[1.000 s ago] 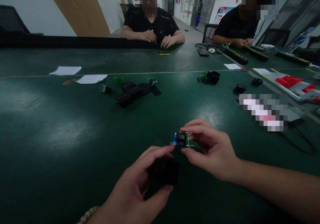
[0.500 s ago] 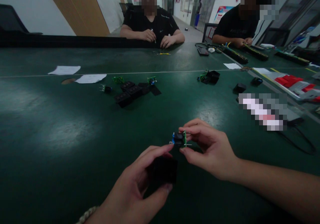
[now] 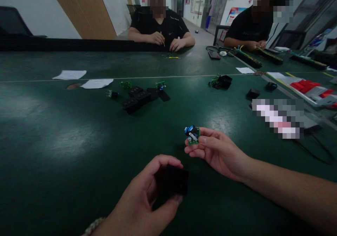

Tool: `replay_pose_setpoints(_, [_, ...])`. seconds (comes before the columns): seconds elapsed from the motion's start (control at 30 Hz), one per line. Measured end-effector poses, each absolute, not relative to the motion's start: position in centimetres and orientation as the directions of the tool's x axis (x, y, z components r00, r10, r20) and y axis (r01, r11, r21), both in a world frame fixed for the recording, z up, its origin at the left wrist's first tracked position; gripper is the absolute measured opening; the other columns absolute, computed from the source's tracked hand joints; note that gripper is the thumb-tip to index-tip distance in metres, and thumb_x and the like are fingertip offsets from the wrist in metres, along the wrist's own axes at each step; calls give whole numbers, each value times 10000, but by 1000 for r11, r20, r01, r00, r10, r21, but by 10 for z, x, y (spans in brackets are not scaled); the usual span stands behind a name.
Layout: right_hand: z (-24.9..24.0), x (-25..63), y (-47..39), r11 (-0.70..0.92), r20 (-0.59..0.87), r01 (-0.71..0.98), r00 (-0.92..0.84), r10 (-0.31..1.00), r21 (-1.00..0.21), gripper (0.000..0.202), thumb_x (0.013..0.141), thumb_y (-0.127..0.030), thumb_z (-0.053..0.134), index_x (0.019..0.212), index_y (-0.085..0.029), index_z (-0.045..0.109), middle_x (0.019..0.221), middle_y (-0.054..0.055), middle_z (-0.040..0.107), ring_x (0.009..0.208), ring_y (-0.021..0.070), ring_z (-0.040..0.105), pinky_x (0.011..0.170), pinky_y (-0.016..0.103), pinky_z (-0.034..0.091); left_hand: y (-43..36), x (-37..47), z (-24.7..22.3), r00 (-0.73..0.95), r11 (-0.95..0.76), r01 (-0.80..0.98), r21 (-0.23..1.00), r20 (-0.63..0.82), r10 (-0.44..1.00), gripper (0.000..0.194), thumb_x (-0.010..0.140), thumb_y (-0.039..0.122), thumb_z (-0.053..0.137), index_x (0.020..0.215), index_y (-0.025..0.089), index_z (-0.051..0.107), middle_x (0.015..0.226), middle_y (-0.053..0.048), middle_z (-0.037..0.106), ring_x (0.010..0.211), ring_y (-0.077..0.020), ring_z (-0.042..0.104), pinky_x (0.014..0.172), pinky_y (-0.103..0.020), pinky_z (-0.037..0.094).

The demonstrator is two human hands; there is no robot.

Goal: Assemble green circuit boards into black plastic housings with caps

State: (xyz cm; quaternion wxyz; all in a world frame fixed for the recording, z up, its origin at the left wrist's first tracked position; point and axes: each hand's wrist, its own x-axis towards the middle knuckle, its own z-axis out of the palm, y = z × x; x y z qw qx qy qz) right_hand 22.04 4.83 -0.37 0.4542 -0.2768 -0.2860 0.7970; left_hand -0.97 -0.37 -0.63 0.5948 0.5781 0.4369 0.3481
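Observation:
My left hand (image 3: 150, 190) grips a black box-shaped housing (image 3: 176, 181) between thumb and fingers, low in the middle of the head view. Up and to the right, my right hand (image 3: 217, 148) holds a small green circuit board (image 3: 194, 136) by its right edge. Blue and black parts and a silvery piece on the board face the camera. Board and housing are apart, both held above the dark green table (image 3: 79, 179).
Black housings (image 3: 137, 99) lie in a cluster beyond my hands, with small boards (image 3: 160, 85) beside them. Another board and housing (image 3: 223, 82) lie farther right. Papers (image 3: 97, 83) are at the left. Two people sit across the table; a bag with red items (image 3: 306, 86) is at the right.
My right hand has moved slightly up and away from the housing and turned the board, so its component side now shows. My left hand is nearly unchanged.

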Motion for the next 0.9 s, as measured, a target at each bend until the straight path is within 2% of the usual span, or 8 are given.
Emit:
replay_pose_setpoints(0.33, [-8, 222, 43, -310, -101, -534, -384, 918, -787, 455, 836, -159, 851, 1263, -242, 718, 1064, 30, 807, 960, 171, 813, 865, 276, 662, -5, -12, -7, 388, 116, 111, 987, -151, 909, 417, 819, 79, 727, 1158, 316, 676, 1178, -32, 723, 1113, -260, 707, 898, -334, 621])
replay_pose_setpoints(0.47, [-11, 222, 41, -127, 9, -454, -287, 958, -882, 598, 787, -93, 863, 1319, -290, 674, 1055, 15, 788, 943, 160, 798, 841, 287, 662, -6, -12, -7, 390, 121, 92, 988, -148, 909, 404, 831, 75, 720, 1147, 320, 660, 1187, -24, 710, 1089, -244, 710, 880, -316, 618])
replay_pose_setpoints(0.6, [-7, 221, 36, 191, 226, -191, -182, 957, -963, 433, 781, -62, 828, 1157, -251, 724, 1030, 31, 738, 908, 162, 737, 828, 311, 644, -4, -9, -5, 393, 106, 67, 992, -124, 911, 409, 822, 51, 707, 1131, 313, 646, 1113, -10, 707, 982, -208, 719, 818, -275, 615])
replay_pose_setpoints(0.67, [-3, 221, 32, 414, 412, -19, -155, 898, -910, 421, 781, -37, 781, 1146, -237, 725, 1052, 50, 685, 922, 182, 696, 811, 334, 626, -3, -8, -3, 396, 100, 72, 992, -121, 910, 404, 806, 37, 707, 1105, 302, 650, 1078, -5, 704, 947, -198, 718, 801, -265, 612])
replay_pose_setpoints(0.73, [1, 220, 27, 603, 582, 129, -169, 796, -787, 475, 763, -7, 748, 1185, -225, 714, 1063, 68, 647, 931, 202, 671, 769, 347, 605, -2, -8, -1, 393, 88, 80, 993, -113, 913, 397, 789, 23, 710, 1078, 291, 659, 1073, -3, 705, 958, -198, 715, 814, -265, 610])
replay_pose_setpoints(0.83, [6, 220, 22, 746, 709, 248, -235, 665, -618, 524, 746, 30, 720, 1216, -202, 700, 1027, 76, 632, 905, 212, 670, 728, 353, 601, -2, -8, 1, 397, 78, 82, 994, -104, 912, 399, 793, 18, 712, 1080, 292, 666, 1081, -1, 712, 994, -202, 710, 834, -265, 609])
replay_pose_setpoints(0.9, [8, 219, 20, 777, 730, 273, -268, 628, -567, 528, 752, 35, 704, 1227, -197, 693, 1019, 80, 627, 892, 214, 679, 709, 349, 610, -2, -8, 1, 406, 78, 70, 994, -100, 908, 401, 803, 19, 709, 1091, 295, 666, 1079, 2, 718, 996, -201, 713, 843, -269, 611])
